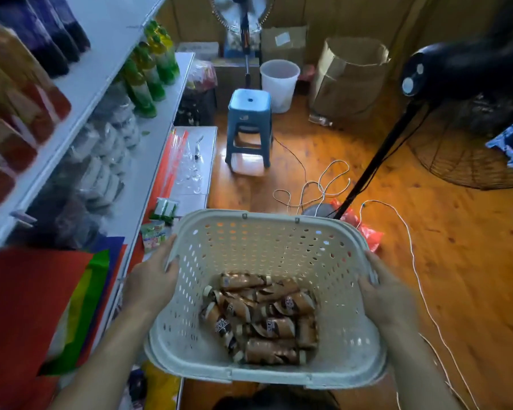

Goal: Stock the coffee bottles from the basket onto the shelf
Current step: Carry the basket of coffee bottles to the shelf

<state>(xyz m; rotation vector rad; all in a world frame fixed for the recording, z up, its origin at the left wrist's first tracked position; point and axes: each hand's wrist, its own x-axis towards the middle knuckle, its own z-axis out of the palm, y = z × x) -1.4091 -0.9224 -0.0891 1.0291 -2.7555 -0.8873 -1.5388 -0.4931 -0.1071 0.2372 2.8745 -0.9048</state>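
The left hand (151, 287) and the right hand (388, 294) hold the basket (267, 241) by its two side rims, fingers curled over the edges. The coffee bottles (261, 319) lie in a pile at its bottom. The shelf (148, 161) stands just to the left.

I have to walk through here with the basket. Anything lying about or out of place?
Yes: loose white cords trail in loops across the wooden floor by the fan stand, ahead of the basket. The coffee bottles lie jumbled inside it.
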